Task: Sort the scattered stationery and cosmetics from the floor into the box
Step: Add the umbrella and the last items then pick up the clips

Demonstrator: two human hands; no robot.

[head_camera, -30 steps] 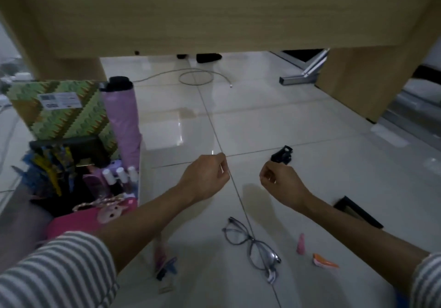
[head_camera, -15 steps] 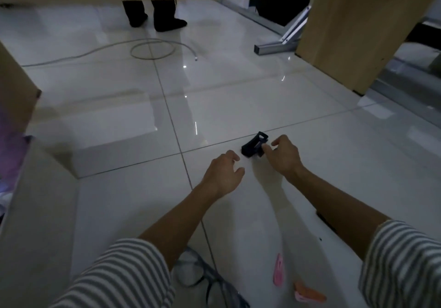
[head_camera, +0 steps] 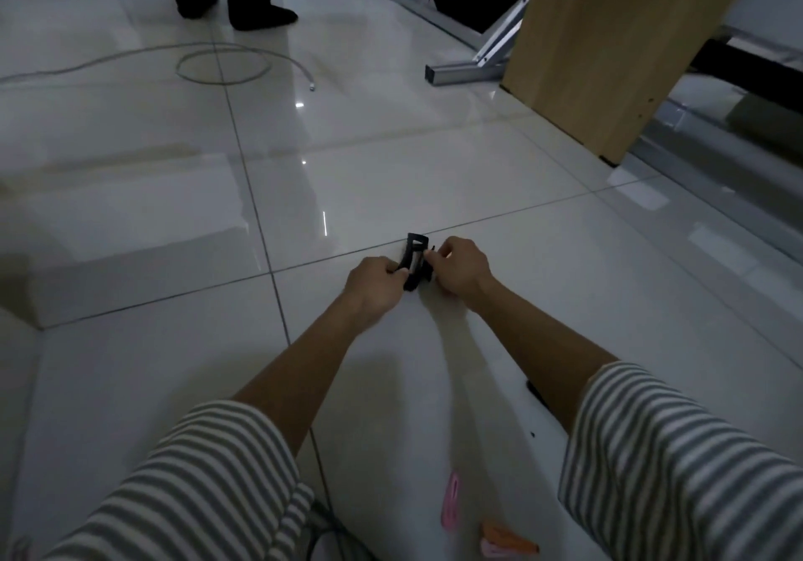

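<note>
Left hand [head_camera: 376,284] and right hand [head_camera: 461,271] both pinch the black clip [head_camera: 415,256] down at the glossy floor [head_camera: 347,191], well short of the desk leg [head_camera: 608,60]; if sprung, it may snap free and skid off.

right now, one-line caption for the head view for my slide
Left hand and right hand hold a small black clip between them over the tiled floor, a pink clip nearer the person.

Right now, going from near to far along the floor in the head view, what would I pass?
pink clip → black clip, gripped by left hand and right hand → coiled cable → standing person's feet
</note>
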